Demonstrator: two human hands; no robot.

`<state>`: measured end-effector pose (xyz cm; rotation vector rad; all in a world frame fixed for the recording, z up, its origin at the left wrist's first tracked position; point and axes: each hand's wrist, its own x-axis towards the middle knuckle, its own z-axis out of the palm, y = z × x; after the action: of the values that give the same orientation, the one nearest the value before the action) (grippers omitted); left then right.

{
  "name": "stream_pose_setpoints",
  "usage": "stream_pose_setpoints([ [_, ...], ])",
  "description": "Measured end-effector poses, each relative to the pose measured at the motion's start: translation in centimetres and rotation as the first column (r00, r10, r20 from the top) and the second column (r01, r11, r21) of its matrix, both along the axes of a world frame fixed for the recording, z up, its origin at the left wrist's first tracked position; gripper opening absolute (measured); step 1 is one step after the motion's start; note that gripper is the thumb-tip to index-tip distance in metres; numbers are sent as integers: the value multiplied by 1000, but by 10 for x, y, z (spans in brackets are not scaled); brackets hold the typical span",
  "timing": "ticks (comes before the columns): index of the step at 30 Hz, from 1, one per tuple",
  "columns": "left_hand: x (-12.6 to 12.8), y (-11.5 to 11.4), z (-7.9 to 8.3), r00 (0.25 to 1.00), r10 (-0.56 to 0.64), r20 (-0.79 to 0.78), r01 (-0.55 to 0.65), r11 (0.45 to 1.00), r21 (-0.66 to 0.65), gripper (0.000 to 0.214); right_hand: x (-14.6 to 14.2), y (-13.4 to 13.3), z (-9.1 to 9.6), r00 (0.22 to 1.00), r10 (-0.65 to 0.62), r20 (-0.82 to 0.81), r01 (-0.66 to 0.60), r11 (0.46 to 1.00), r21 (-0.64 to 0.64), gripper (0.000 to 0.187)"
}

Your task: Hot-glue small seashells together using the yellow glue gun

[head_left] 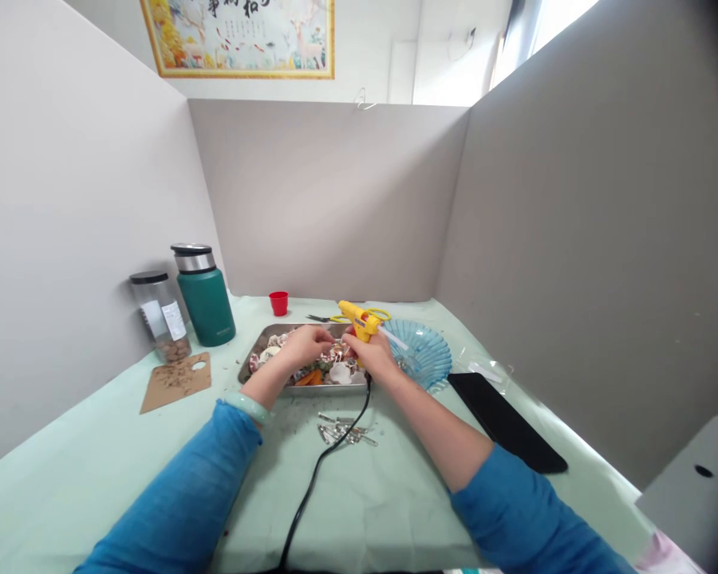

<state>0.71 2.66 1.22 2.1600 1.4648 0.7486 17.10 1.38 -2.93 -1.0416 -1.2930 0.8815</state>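
Observation:
My right hand point(376, 355) is wrapped round a yellow glue gun point(359, 319), whose black cord point(317, 478) runs back toward me over the table. My left hand point(304, 345) is closed in a pinch on a small shell-like piece point(335, 351) just in front of the gun, over a metal tray point(254, 351) filled with several shells and small decorations. Both hands meet above the tray's near right part.
A blue fan-shaped dish point(422, 351) lies right of the tray, a black flat object point(506, 422) further right. Several metal clips point(344, 433) lie near the tray. A green flask point(203, 295), a clear jar point(160, 317), a cardboard piece point(176, 381), a red cup point(278, 303) and yellow scissors point(335, 318) stand around. Grey partitions wall the desk.

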Motion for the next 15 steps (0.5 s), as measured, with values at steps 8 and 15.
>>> stream_pose_setpoints([
  [8, 14, -16, 4, 879, -28, -477, 120, 979, 165, 28, -5, -2, 4, 994, -41, -102, 36, 998, -51, 18],
  [15, 24, -20, -5, 786, -36, -618, 185, 966, 179, 27, -6, 2, 1, 995, -33, -89, 29, 999, -42, 19],
])
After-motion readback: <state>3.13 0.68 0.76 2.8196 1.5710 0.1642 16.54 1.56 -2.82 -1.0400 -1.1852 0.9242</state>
